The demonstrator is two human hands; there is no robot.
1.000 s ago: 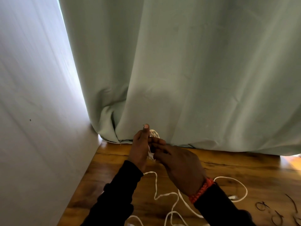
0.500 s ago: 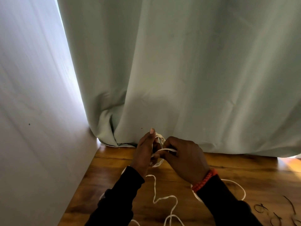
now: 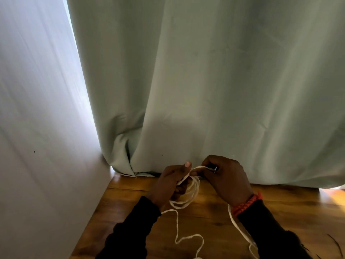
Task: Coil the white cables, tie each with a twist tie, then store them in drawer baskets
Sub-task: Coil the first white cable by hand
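Note:
A white cable point(image 3: 192, 193) is partly wound into loops that hang from my left hand point(image 3: 168, 182), which grips the coil with the thumb up. My right hand point(image 3: 227, 178) pinches the cable strand just right of the coil, stretched taut between both hands. Loose cable trails down over the wooden table point(image 3: 209, 221) toward the bottom edge, one strand under my right wrist. An orange braided band sits on that wrist. Dark twist ties point(image 3: 335, 243) lie at the bottom right edge, mostly cut off.
A pale green curtain point(image 3: 205, 81) hangs right behind my hands and rests on the table's far edge. A white wall point(image 3: 37, 128) bounds the table on the left.
My right hand has swung from below the coil up and to the right, laying another turn of cable over my left hand. The coil has grown and both hands sit a little lower.

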